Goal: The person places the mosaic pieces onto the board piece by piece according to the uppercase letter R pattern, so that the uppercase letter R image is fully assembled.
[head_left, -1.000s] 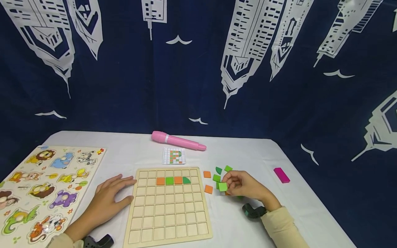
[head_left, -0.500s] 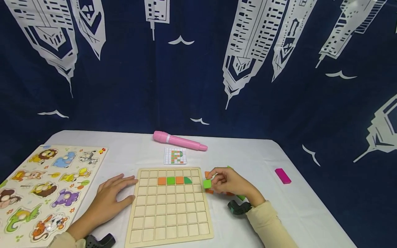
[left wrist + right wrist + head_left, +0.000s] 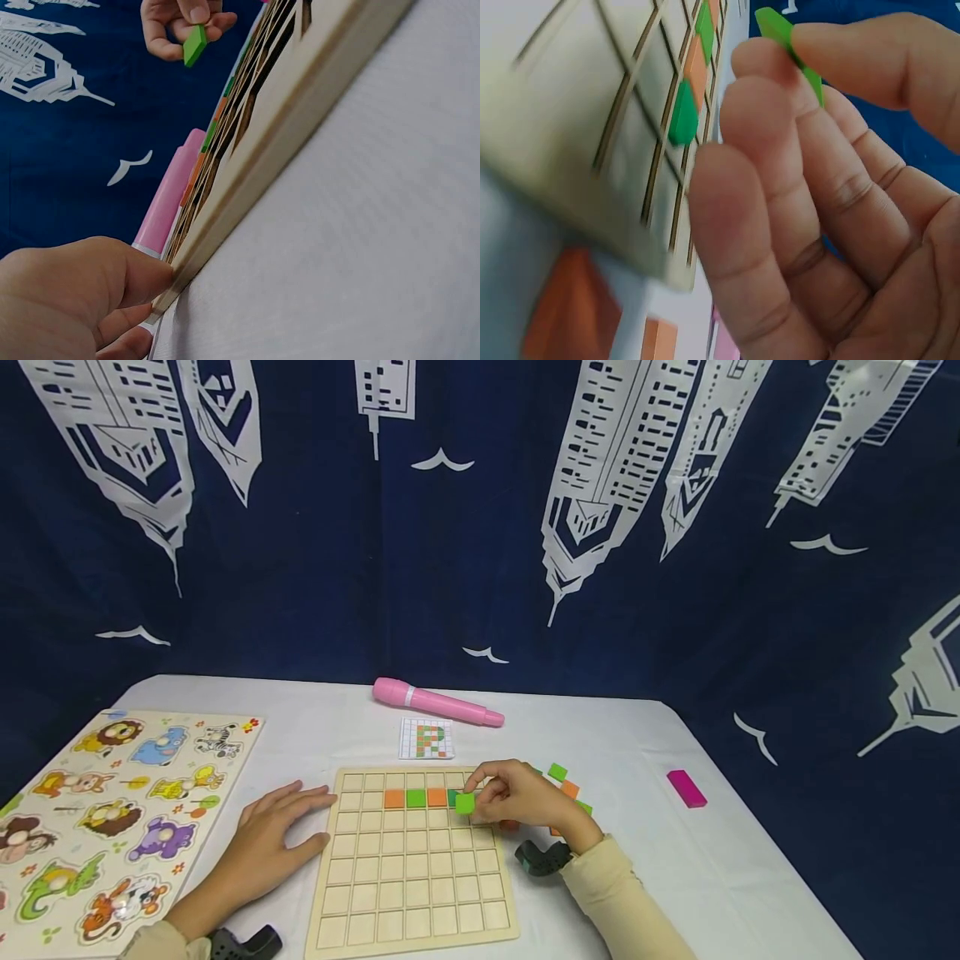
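A light green square tile [image 3: 465, 803] is pinched between the thumb and fingers of my right hand [image 3: 517, 795], above the wooden grid board [image 3: 414, 920]. In the board's second row lie an orange tile [image 3: 394, 799], a green tile [image 3: 416, 798], another orange tile [image 3: 437, 797] and a dark green quarter-round tile [image 3: 682, 116], which the held tile partly covers in the head view. My left hand [image 3: 266, 839] rests at the board's left edge with fingers extended; in the left wrist view its thumb [image 3: 142, 277] touches the board's side.
Several loose green and orange tiles [image 3: 557, 772] lie right of the board, partly behind my right hand. Behind the board are a pattern card [image 3: 426, 739] and a pink pen-shaped object [image 3: 438, 702]. An animal puzzle board [image 3: 127, 835] lies left, a magenta block [image 3: 686, 788] right.
My right hand has carried the light green tile leftward from the loose pile to above the board's second row. The left hand stays at the board's edge.
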Demonstrator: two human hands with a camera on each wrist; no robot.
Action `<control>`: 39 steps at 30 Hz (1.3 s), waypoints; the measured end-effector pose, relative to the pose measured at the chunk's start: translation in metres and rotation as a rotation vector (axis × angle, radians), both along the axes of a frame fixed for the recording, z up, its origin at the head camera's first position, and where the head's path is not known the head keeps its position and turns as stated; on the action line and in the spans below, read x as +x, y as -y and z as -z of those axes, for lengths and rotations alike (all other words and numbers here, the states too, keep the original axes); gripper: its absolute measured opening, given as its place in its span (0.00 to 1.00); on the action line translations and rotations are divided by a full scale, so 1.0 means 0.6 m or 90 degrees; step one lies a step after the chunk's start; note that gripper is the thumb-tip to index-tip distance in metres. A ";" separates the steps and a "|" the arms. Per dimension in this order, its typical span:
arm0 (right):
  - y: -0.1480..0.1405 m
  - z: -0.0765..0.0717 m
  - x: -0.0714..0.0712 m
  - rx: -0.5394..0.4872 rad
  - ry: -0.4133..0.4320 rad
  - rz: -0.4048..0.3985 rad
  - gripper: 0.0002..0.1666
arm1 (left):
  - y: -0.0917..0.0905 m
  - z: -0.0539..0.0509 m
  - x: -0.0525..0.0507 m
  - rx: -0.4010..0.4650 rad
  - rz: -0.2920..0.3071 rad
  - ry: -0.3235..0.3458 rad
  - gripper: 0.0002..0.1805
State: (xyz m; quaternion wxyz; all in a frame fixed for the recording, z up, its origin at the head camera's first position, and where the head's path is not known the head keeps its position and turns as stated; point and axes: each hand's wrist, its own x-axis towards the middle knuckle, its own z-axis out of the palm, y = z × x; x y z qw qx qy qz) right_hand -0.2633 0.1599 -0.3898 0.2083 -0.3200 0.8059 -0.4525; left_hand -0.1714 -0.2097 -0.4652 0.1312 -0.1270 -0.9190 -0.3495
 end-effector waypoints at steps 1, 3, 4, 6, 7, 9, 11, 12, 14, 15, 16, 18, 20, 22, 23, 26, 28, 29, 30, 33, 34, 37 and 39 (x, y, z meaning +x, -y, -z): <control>0.006 -0.001 0.000 0.006 -0.007 0.001 0.15 | 0.000 0.000 0.000 -0.001 -0.001 0.001 0.25; 0.016 0.000 0.000 0.013 -0.018 -0.004 0.14 | 0.000 0.000 0.000 -0.002 -0.001 0.003 0.25; 0.021 0.000 0.000 0.017 -0.019 -0.003 0.14 | -0.001 0.000 0.000 -0.002 -0.002 0.004 0.25; 0.032 0.000 0.000 0.021 -0.029 -0.007 0.14 | 0.000 0.000 0.000 -0.003 -0.002 0.005 0.25; 0.037 0.000 0.001 0.023 -0.034 -0.010 0.14 | 0.000 0.000 0.000 -0.003 -0.002 0.005 0.25; 0.047 0.000 0.002 0.024 -0.036 -0.014 0.14 | 0.000 -0.001 -0.001 -0.003 -0.003 0.008 0.25; 0.056 0.001 0.005 0.027 -0.039 -0.017 0.14 | 0.000 -0.001 -0.001 -0.002 -0.003 0.008 0.25; 0.061 0.001 0.005 0.030 -0.040 -0.017 0.14 | 0.000 -0.001 -0.001 -0.002 -0.002 0.008 0.25; 0.070 0.002 0.007 0.034 -0.046 -0.018 0.13 | 0.000 -0.002 -0.001 -0.003 -0.002 0.007 0.25; 0.075 0.003 0.007 0.037 -0.050 -0.019 0.13 | 0.000 -0.002 -0.001 -0.003 -0.002 0.005 0.25; 0.080 0.004 0.007 0.040 -0.056 -0.019 0.13 | 0.001 -0.002 -0.001 -0.003 -0.002 0.003 0.25; 0.089 0.005 0.008 0.045 -0.066 -0.021 0.12 | 0.001 -0.002 0.000 -0.003 -0.002 0.004 0.25; 0.098 0.006 0.009 0.050 -0.075 -0.023 0.12 | 0.001 -0.002 0.000 -0.004 -0.003 0.004 0.25; 0.108 0.007 0.011 0.052 -0.074 -0.020 0.12 | 0.001 -0.002 0.000 -0.005 -0.002 0.003 0.25; 0.112 0.008 0.011 0.053 -0.075 -0.020 0.12 | 0.001 -0.001 0.000 -0.006 -0.002 0.002 0.25; 0.125 0.011 0.012 0.060 -0.074 -0.016 0.12 | 0.001 0.000 0.000 -0.005 0.000 -0.004 0.25; 0.133 0.014 0.012 0.069 -0.081 -0.013 0.12 | 0.001 0.000 0.000 -0.005 0.000 -0.009 0.25; 0.136 0.015 0.013 0.075 -0.085 -0.010 0.12 | 0.000 0.000 0.000 -0.003 0.001 -0.011 0.25; 0.139 0.016 0.013 0.081 -0.090 -0.007 0.12 | 0.000 0.001 0.001 -0.002 0.001 -0.012 0.25; 0.148 0.018 0.013 0.097 -0.098 0.003 0.11 | -0.001 0.001 -0.001 -0.001 0.001 -0.015 0.24; 0.150 0.018 0.014 0.101 -0.100 0.006 0.11 | -0.001 0.000 -0.001 0.000 0.001 -0.014 0.24; 0.155 0.019 0.015 0.102 -0.100 0.009 0.11 | -0.001 -0.001 -0.001 0.001 0.000 -0.013 0.24; 0.159 0.020 0.015 0.099 -0.101 0.006 0.10 | -0.001 -0.002 0.000 0.002 -0.002 -0.010 0.24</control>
